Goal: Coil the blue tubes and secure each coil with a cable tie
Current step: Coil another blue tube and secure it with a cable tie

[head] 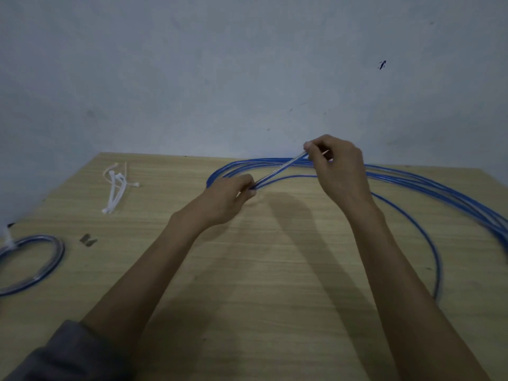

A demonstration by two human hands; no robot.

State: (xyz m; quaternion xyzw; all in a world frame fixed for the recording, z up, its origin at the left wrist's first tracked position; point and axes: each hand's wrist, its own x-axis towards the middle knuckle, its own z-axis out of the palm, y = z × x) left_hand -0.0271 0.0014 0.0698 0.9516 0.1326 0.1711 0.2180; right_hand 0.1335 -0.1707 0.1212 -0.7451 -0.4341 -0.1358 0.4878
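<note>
- A long blue tube point(406, 182) is seen lying in several wide, loose loops on a wooden table point(275, 270), spread over its far right part and running off the right edge of the view.
- A straight stretch of that tube is held up off the table between two bare hands, slanting from lower left to upper right.
- The lower end of the stretch is gripped by the left hand point(228, 199), with the fingers curled round it just above the table.
- The upper end is pinched by the right hand point(335, 166) between thumb and fingertips, higher and further from the body than the left hand, just above the far loops.
- A finished coil point(33, 262) of blue tube is found well to the left of the hands, at the table's left edge, partly cut off by the view; a white tie point(8, 240) appears to be fastened on it.
- A small bunch of spare white cable ties point(115, 188) is laid near the table's far left corner, well apart from the loose tube.
- Two small grey scraps point(88, 240) are seen between the finished coil and the left forearm; what they are cannot be told.
- Judged from this, one coil is done and tied, while the tube in hand is only being started: it is still to be wound into a tight coil and tied.
- No brand, label or writing can be read anywhere.
</note>
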